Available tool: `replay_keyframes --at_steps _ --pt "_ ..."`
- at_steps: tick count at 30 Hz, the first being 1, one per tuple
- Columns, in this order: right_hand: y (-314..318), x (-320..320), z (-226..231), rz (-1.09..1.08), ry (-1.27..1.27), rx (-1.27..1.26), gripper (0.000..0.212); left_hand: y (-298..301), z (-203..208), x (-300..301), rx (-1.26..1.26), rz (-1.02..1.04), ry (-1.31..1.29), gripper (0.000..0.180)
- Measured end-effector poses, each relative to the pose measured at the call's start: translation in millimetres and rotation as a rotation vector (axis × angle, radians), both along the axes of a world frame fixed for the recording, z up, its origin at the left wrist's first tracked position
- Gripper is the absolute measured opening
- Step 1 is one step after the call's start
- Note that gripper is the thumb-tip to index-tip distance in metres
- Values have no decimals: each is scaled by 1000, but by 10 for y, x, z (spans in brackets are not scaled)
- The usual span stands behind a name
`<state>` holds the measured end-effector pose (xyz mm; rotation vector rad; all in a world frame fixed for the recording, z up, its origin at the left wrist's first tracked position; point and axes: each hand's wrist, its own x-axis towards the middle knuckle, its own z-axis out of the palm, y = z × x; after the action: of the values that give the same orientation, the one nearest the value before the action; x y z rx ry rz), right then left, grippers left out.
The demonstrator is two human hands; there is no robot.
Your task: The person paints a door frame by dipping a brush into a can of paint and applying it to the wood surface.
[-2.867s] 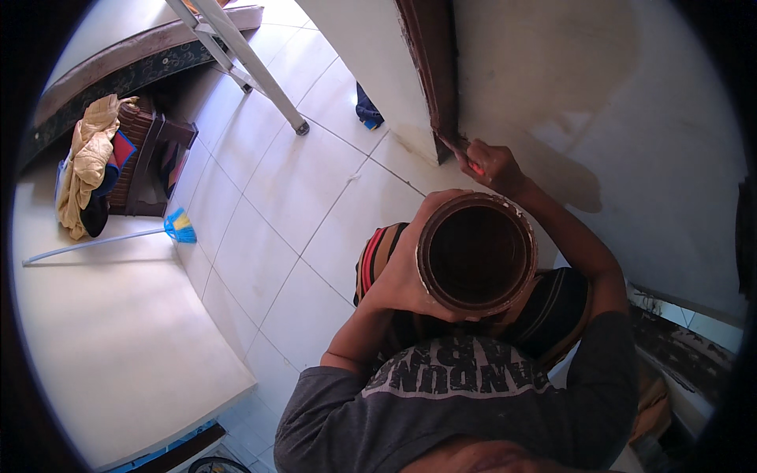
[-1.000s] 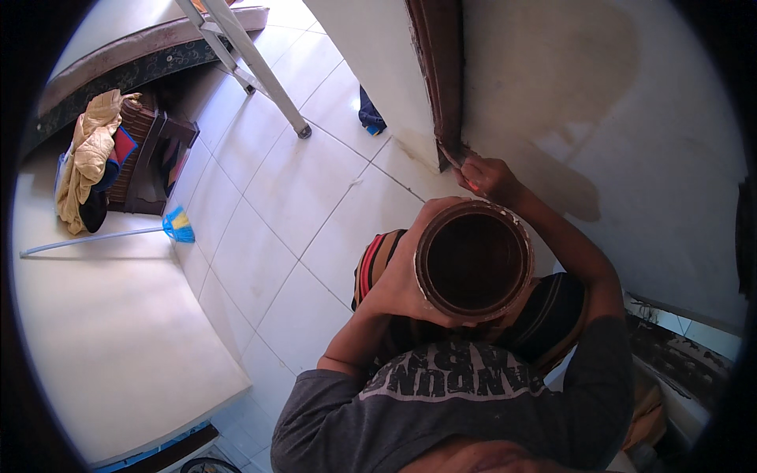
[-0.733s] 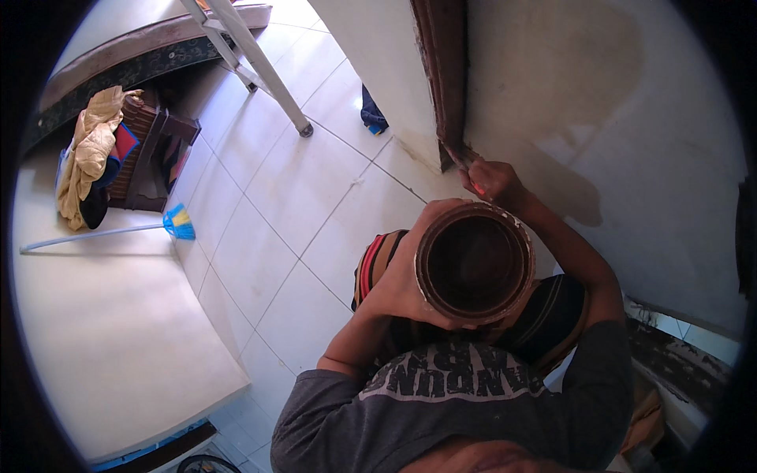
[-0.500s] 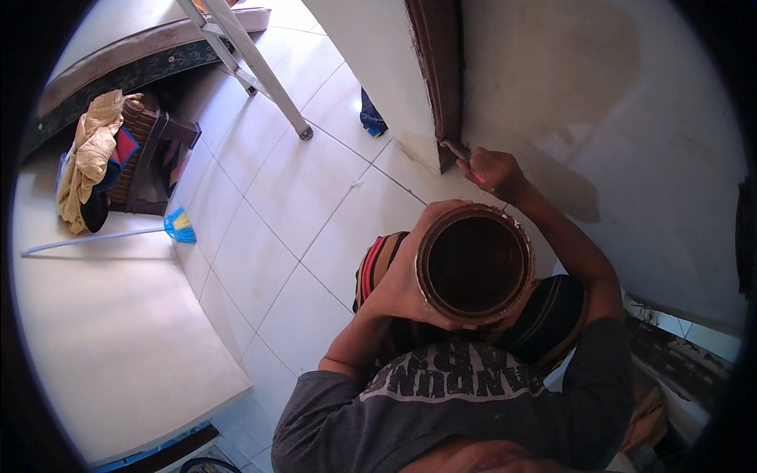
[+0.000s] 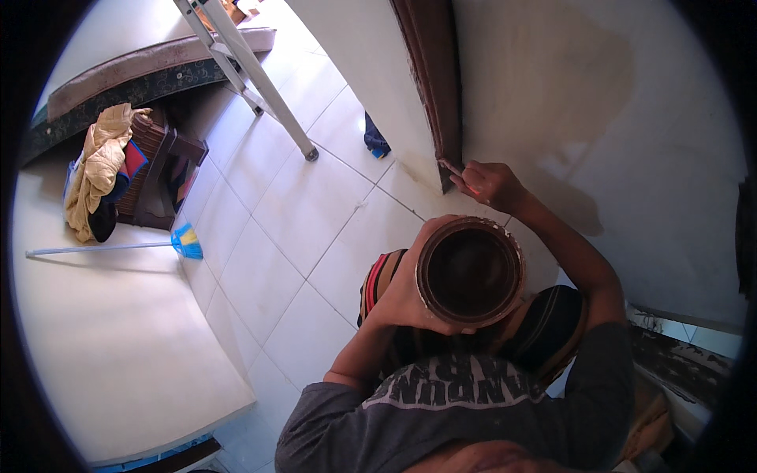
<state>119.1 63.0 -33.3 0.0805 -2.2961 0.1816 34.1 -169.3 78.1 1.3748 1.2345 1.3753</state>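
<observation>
Stretching through the middle of the view, the floor [image 5: 276, 229] was laid with white tiles. On the right it was bordered by a pale wall [image 5: 678, 213], across which a broad shadow was cast. At the upper left a mattress [image 5: 158, 63] was seen, pinkish above and dark-patterned below. Beside it only the lower part of a ladder [image 5: 264, 83] was shown, one foot set on the tiles. The wall was edged by a dark brown frame [image 5: 440, 87], worn along one side. At the bottom a grey shirt [image 5: 473, 426] was worn by the person, with striped shorts [image 5: 552, 315]. On the left a tan cloth [image 5: 98, 169] was heaped on a brown stand [image 5: 150, 185], near a broom [image 5: 185, 240] with blue and yellow bristles.

Over the lap an open can [image 5: 518, 272], brown inside and white-flecked at the rim, was held mouth up. Its left side was clasped by the left hand [image 5: 406, 284], curved closely round it. By the right hand [image 5: 493, 188], fingers bunched, a thin tool [image 5: 451, 167] was pinched, its tip brought to the frame's foot; whether the two touched could not be told.
</observation>
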Motion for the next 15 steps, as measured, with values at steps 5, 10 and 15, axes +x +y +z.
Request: replay_keyframes --at_steps 5,10,15 --pt "13 99 638 18 87 86 39 36 -96 -19 28 -36 -89 122" --pt "50 269 1103 36 267 135 35 63 -144 -25 48 -41 -114 123" --pt "21 267 1105 -45 493 134 39 69 -190 -21 54 -48 -136 123"
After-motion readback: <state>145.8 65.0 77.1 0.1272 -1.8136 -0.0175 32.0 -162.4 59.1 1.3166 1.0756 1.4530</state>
